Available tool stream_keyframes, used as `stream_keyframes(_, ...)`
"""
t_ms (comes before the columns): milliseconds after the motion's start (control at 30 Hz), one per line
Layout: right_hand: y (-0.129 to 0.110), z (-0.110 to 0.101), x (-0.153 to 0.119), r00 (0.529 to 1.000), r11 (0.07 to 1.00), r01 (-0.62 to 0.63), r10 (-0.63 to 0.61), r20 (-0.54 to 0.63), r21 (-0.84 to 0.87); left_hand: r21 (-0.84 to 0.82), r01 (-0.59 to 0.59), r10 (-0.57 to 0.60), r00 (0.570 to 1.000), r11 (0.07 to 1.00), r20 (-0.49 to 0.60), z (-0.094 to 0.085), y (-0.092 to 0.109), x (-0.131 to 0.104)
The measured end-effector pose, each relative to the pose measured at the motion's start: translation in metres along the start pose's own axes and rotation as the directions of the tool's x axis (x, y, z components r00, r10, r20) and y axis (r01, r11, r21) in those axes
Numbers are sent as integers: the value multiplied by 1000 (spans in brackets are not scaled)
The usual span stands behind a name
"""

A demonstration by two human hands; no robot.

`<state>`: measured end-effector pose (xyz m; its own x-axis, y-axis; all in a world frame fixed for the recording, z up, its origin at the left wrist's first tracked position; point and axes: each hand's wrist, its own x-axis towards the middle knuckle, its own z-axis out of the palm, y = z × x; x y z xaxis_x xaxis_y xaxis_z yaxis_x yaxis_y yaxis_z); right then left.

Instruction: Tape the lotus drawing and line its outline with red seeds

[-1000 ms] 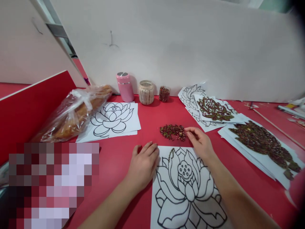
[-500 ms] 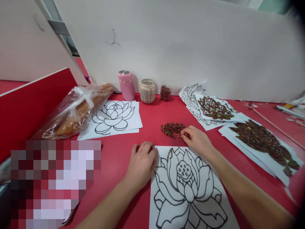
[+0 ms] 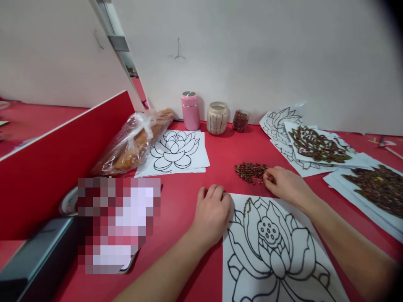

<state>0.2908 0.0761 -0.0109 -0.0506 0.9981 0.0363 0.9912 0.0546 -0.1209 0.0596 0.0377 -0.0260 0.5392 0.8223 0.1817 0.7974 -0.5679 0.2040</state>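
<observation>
A white sheet with a black lotus outline (image 3: 277, 247) lies on the red table; a short line of green beans (image 3: 247, 206) runs along one petal near its top. My left hand (image 3: 212, 214) rests at the sheet's upper left edge, fingers curled and close together, and whatever is under them is hidden. Beyond the sheet is a loose pile of red and green beans (image 3: 251, 172). At the pile's right side my right hand (image 3: 283, 184) has thumb and fingertips pinched together; anything between them is too small to make out.
Along the white partition stand a pink flask (image 3: 190, 112), a ribbed jar (image 3: 217, 119) and a small cup of beans (image 3: 241, 121). Bagged bread (image 3: 132, 147) and lotus sheets (image 3: 174, 155) lie left; bean-covered sheets (image 3: 378, 188) lie right. A blurred-out phone (image 3: 126, 226) is front left.
The view has swung left, so everything appears further right. My right hand stays at the bean pile with its fingers pinched, and my left hand remains at the sheet's edge.
</observation>
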Motion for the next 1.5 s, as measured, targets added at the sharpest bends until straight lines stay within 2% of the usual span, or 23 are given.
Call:
stream_keyframes(200, -4, -2, -5, 999, 999, -31, 31, -14, -14, 43, -4, 3, 1000, 999, 9, 0, 2, 0)
stream_keyframes(367, 0, 2, -20, 994, 981, -99, 105, -31, 168, 27, 6, -6, 1000, 1000, 10, 0, 2, -1)
stream_keyframes(533, 8, 11, -31, 985, 959, -81, 119, -128, 272, -4, 15, -14, 1000, 1000, 4, 0, 1, -1)
stream_keyframes(667, 8, 9, -40, 976, 933, -73, 139, -165, 353, -14, 18, -18, 1000, 1000, 12, -1, 0, -1)
stream_keyframes(967, 1, 7, -59, 973, 846, -95, 191, -131, 525, -48, 23, -23, 1000, 999, 4, -2, 0, -1)
stream_keyframes(1200, -1, 5, -62, 982, 832, -64, 150, -113, 552, -29, 22, -22, 1000, 999, -4, -1, -1, 0)
stream_keyframes(1400, -6, 2, -81, 992, 847, -88, 119, -27, 525, 29, 19, -18, 1000, 999, -12, 2, -1, 1)
stream_keyframes(1500, -8, 4, -90, 996, 843, -61, 87, -24, 534, 27, 16, -16, 1000, 1000, -11, 3, -2, 3)
